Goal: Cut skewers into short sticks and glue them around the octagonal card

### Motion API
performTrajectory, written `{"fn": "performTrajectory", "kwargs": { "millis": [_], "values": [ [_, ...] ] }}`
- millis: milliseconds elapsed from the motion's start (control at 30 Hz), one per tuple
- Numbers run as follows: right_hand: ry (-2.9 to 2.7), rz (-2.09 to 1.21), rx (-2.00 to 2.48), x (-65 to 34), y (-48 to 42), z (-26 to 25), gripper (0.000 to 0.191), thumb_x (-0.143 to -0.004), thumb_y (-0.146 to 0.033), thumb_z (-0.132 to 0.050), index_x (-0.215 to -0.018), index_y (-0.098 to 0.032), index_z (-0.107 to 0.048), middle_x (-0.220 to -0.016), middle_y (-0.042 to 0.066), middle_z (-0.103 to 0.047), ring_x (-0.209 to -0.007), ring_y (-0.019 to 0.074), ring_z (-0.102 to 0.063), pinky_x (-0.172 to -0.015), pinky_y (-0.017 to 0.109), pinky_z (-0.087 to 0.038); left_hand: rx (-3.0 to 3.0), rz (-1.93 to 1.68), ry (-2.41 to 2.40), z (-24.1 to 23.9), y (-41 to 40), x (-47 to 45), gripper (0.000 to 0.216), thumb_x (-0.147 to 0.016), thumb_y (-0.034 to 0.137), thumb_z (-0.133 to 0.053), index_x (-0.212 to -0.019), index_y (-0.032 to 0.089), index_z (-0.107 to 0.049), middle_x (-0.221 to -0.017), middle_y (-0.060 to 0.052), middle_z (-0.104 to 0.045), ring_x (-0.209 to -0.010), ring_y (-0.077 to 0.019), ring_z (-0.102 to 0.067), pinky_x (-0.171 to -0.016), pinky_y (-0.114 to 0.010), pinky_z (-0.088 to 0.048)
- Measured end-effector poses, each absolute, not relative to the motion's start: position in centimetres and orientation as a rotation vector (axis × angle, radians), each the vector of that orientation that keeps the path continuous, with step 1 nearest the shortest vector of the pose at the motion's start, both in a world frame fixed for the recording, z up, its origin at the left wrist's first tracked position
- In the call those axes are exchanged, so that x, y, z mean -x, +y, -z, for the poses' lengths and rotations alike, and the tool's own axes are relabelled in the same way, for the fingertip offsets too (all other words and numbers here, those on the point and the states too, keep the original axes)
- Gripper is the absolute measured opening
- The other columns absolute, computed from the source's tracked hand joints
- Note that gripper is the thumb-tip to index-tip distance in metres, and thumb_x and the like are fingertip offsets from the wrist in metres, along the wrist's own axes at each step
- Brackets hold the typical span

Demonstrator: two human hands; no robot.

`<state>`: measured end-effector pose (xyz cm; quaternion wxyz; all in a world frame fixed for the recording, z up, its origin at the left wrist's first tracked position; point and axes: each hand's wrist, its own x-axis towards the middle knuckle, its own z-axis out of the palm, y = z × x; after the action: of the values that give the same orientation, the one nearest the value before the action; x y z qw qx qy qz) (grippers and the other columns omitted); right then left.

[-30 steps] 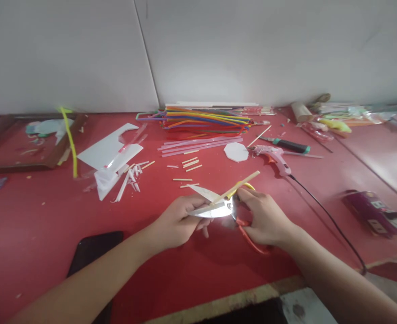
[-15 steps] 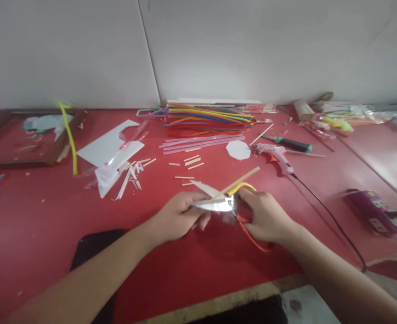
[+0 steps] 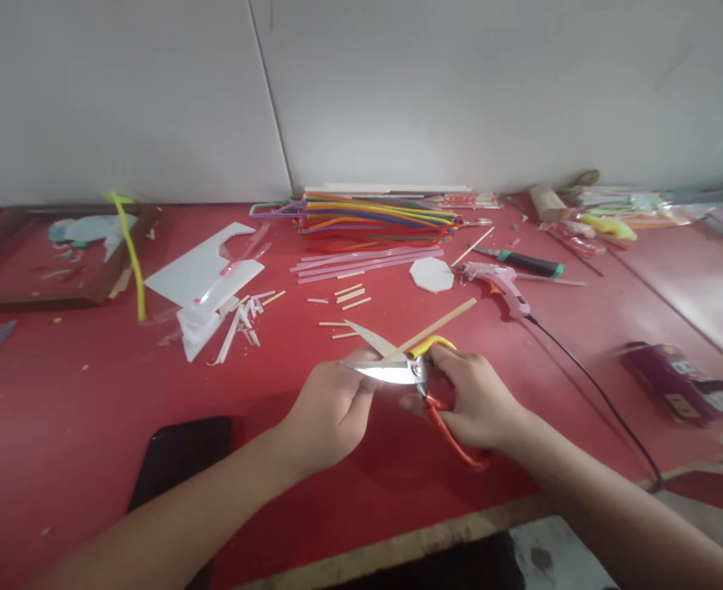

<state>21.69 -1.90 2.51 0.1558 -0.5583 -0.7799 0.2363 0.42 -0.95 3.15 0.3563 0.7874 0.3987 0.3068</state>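
Observation:
My right hand (image 3: 469,389) grips a pair of scissors (image 3: 392,373) with one yellow and one red handle, and their blades stand apart, tips to the left. A thin wooden stick (image 3: 441,322) lies between the blades and slants up to the right. My left hand (image 3: 334,406) is closed around the lower end of that stick, behind the blades; its fingertips are partly hidden. Just beyond the blades, several short cut stick pieces (image 3: 352,297) lie on the red table (image 3: 312,524).
A white paper octagon (image 3: 432,274) lies near a pink glue gun (image 3: 502,287) and a cutter knife (image 3: 529,262). Coloured pipe cleaners (image 3: 379,217) are piled by the wall. Left are paper scraps (image 3: 205,283) and a black phone (image 3: 180,455); right, a purple box (image 3: 675,381) with a cord.
My left hand has turned and its fingers have closed more tightly round the stick. The scissors' red handle has swung a little lower, with the blades still apart.

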Motion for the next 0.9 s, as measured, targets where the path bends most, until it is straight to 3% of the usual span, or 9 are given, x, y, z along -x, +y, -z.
{"fn": "performTrajectory", "kwargs": {
  "millis": [367, 633, 900],
  "values": [
    [-2.321, -0.585, 1.450, -22.8, -1.4, -2.0, 0.022, -0.070, -0.031, -0.060, -0.073, -0.022, -0.039, -0.067, -0.001, -0.049, -0.056, 0.0122, -0.040, -0.054, 0.025, -0.033, -1.621, -0.603, 0.865, -3.3, -0.7, 0.2, 0.021, -0.086, 0.018, -0.047, -0.065, 0.019, -0.047, -0.057, 0.004, -0.046, -0.051, -0.0092, -0.041, -0.048, -0.023, -0.030],
    [-2.267, -0.693, 1.356, -22.7, -1.4, -2.6, 0.024, -0.071, -0.033, -0.065, -0.075, -0.022, -0.045, -0.068, -0.002, -0.047, -0.058, 0.0121, -0.041, -0.055, 0.025, -0.035, -1.131, -0.501, 0.642, -1.7, -0.6, 0.4, 0.022, -0.090, 0.039, -0.055, -0.088, 0.018, -0.059, -0.054, 0.008, -0.038, -0.046, -0.0072, -0.032, -0.047, -0.023, -0.029],
    [-2.267, -0.745, 1.238, -22.8, -1.6, -2.1, 0.024, -0.069, -0.029, -0.067, -0.073, -0.022, -0.044, -0.068, -0.002, -0.052, -0.058, 0.0116, -0.045, -0.056, 0.025, -0.037, -0.839, -0.349, 0.445, -2.7, 0.0, 0.8, 0.030, -0.084, 0.048, -0.066, -0.077, 0.020, -0.060, -0.050, 0.009, -0.030, -0.042, -0.0060, -0.026, -0.043, -0.022, -0.030]
  ]
}}
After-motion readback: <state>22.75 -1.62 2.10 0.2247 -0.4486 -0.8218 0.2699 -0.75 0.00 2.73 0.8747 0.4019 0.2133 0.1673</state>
